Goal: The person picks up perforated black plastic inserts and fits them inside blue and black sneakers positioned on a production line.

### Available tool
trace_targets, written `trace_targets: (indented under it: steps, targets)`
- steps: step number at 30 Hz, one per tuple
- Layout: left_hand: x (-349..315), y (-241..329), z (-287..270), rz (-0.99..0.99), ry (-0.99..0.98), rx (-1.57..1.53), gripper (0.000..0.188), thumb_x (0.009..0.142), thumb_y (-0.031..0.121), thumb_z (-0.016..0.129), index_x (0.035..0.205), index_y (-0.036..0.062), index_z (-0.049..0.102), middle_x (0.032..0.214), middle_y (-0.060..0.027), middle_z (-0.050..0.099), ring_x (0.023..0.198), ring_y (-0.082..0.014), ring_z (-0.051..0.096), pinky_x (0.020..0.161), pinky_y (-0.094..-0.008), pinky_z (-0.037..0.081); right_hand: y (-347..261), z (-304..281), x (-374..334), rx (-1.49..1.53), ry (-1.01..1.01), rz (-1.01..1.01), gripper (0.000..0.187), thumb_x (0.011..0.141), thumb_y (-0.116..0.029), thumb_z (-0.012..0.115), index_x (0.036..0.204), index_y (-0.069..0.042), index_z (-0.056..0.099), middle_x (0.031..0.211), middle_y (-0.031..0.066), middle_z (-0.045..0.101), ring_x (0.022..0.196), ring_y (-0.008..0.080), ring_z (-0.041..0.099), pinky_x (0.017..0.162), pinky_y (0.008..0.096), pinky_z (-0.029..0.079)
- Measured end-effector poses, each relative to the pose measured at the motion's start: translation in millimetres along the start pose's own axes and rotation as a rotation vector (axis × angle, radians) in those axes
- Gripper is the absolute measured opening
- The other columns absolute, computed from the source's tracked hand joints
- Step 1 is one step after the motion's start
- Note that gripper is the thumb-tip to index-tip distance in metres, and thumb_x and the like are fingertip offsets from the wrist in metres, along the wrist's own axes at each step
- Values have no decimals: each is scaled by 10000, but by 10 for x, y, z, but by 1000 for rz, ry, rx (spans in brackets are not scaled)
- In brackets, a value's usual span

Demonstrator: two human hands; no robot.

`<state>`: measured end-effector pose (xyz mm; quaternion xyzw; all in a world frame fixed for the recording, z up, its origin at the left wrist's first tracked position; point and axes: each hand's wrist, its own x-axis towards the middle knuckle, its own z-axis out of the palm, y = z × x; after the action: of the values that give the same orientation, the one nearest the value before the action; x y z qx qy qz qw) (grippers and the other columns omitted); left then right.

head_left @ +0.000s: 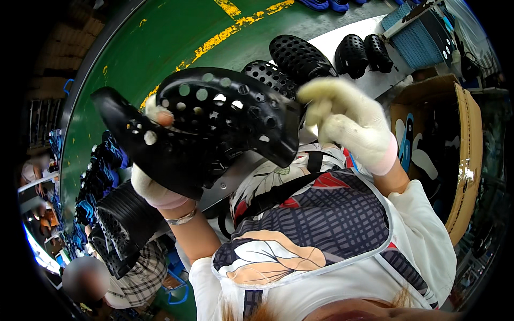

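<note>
The left hand in a white knit glove is holding two black, hole-punched, rubbery-looking clogs before the body, fingertips showing between them, probably so one grip is carrying both. The right hand in a cream knit glove is hovering half-curled by their right end; blur is hiding whether it is touching. Similar black perforated clogs are lining the smooth white worktop's left edge, seemingly for easy reach.

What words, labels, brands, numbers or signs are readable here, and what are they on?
None can be read.
Held clogs: small pale marks between them, too small and blurred to read.
Blue box: pale marks at one end, too small to make out.
</note>
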<state>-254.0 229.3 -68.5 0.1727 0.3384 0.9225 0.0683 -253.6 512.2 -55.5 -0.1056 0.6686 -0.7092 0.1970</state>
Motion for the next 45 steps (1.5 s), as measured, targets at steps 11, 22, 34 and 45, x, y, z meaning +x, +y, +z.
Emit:
trace_targets:
  steps: [11, 22, 34, 45]
  targets:
    - [-16, -118, 199, 50, 214, 123, 531, 891, 256, 588, 1298, -54, 444, 1214, -167, 549, 1102, -305, 561, 965, -419, 462, -79, 208, 181, -457, 30, -479, 820, 670, -150, 819, 1364, 44, 427, 1269, 151, 561, 1135, 195, 573, 977, 314, 449]
    - [-178, -31, -4, 152, 242, 622, 403, 929, 101, 487, 1288, -78, 450, 1245, -202, 548, 1043, -268, 607, 864, -341, 531, -128, 325, 272, -400, 36, -367, 819, 666, -226, 821, 1339, 62, 455, 1217, 152, 596, 1076, 192, 600, 959, 303, 456]
    - [-257, 87, -2, 70, 195, 217, 583, 941, 182, 513, 1448, -6, 297, 1491, -163, 346, 1333, -355, 386, 1119, -551, 281, -260, 374, 339, -1019, -15, -824, 887, 555, -252, 908, 1295, -4, 486, 1348, 244, 467, 1203, 339, 523, 976, 416, 463]
    - [-76, 91, 132, 67, 221, -395, 393, 985, 129, 451, 1308, -84, 379, 1446, -320, 305, 1348, -435, 333, 1119, -575, 286, -149, 295, 377, -306, 93, -318, 812, 586, -93, 823, 1288, 63, 447, 1248, 186, 542, 1152, 278, 561, 948, 354, 497]
